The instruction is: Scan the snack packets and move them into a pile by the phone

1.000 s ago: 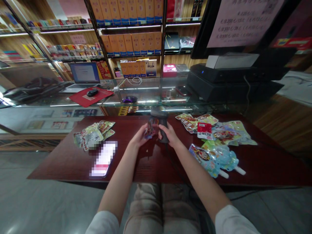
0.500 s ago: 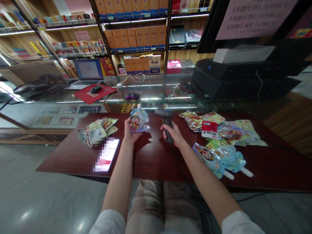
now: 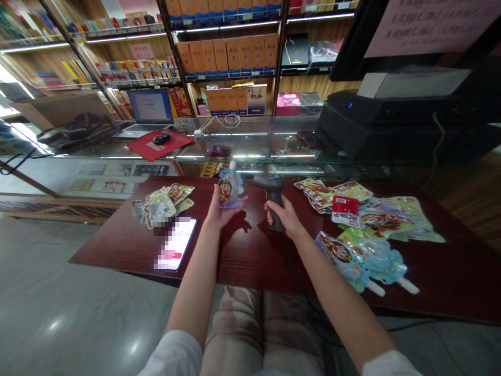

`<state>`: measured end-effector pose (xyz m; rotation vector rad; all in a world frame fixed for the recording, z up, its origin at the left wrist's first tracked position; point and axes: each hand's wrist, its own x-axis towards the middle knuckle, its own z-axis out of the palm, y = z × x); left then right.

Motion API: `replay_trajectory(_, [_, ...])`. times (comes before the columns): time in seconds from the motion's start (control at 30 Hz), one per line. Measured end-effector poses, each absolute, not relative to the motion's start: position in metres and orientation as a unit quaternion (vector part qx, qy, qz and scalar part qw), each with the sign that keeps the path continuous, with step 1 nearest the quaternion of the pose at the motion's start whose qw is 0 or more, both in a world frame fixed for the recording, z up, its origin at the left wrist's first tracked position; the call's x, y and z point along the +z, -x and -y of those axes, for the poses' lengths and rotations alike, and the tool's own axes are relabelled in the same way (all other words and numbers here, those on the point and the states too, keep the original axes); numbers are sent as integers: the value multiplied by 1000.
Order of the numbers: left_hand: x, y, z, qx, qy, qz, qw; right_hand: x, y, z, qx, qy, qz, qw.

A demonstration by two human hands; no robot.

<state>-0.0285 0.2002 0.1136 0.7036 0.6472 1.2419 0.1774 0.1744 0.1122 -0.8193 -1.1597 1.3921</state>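
A blue spouted pouch [image 3: 230, 187] with a cartoon figure and a white cap stands upright in my left hand [image 3: 221, 211], its fingers partly stretched out beneath and behind it. My right hand [image 3: 285, 215] is wrapped round the grip of a dark handheld barcode scanner [image 3: 274, 201], whose head points left toward the pouch. Two similar capped pouches [image 3: 352, 261] lie on the table right of my right forearm. Behind them is a pile of flat snack packets [image 3: 391, 216] with a small red packet [image 3: 345, 211] on top. More packets [image 3: 160, 206] lie at the left.
A phone with a lit, partly pixelated screen [image 3: 178, 245] lies on the dark red table [image 3: 242, 261] left of my left forearm. Beyond runs a glass counter [image 3: 254, 141] with a laptop [image 3: 151, 109], a mouse on a red mat [image 3: 156, 149] and black till equipment [image 3: 371, 125].
The fingers of my left hand have spread out more under the pouch, which stays in the hand. My right hand still grips the scanner. The whole view has shifted slightly.
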Motion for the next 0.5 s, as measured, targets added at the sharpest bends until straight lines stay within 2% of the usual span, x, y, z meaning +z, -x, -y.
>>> replay_trajectory(0.17, [95,20,-213,639,-429,-384,510,114,-179,-173,582,349,486,552])
replay_trajectory(0.27, [88,19,-220,659,-463,-411,427,117,-181,-172,582,349,481,554])
replay_trajectory(0.4, [91,21,-221,677,-484,-429,351,118,-183,-172,585,353,472,557])
replay_trajectory(0.5, [98,24,-217,693,-482,-416,338,117,-183,-172,585,353,469,560])
